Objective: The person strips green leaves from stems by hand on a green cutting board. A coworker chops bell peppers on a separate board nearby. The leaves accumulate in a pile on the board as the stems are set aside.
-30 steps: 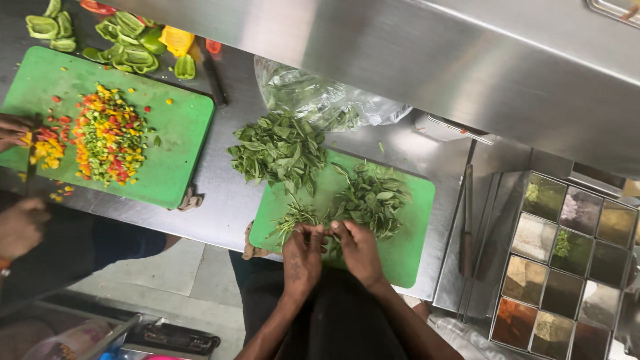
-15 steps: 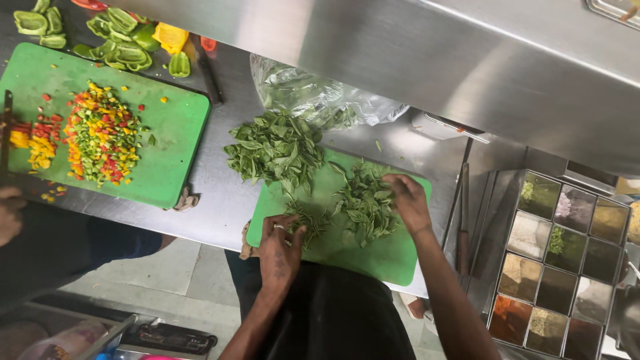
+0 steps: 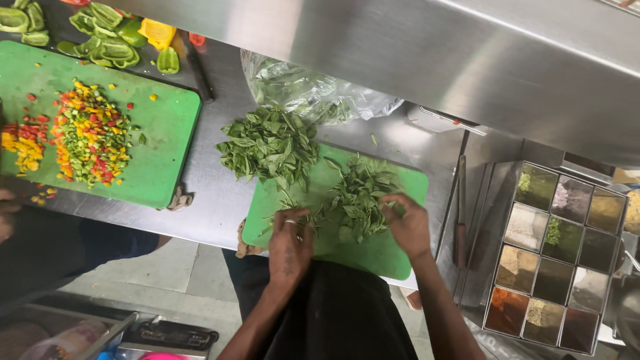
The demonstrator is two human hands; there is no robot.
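Note:
A green cutting board point(image 3: 383, 253) lies on the steel counter in front of me. On it sits a loose heap of green herb leaves point(image 3: 363, 197), with a bigger pile of leafy sprigs point(image 3: 270, 143) at its far left corner. My left hand point(image 3: 290, 243), a ring on one finger, pinches a few thin herb stems near the board's left side. My right hand point(image 3: 408, 223) rests on the right edge of the leaf heap, fingers curled into the leaves.
A clear plastic bag of herbs point(image 3: 313, 90) lies behind the board. To the left, a second green board point(image 3: 163, 157) carries diced red, yellow and green peppers point(image 3: 87, 137); pepper pieces point(image 3: 107, 30) lie beyond. Another person's hand point(image 3: 8, 213) is at far left. A spice tray point(image 3: 557, 257) stands right.
My right hand went out to the leaf heap's right side and has drawn back a little along it. My left hand has stayed on the stems at the board's left.

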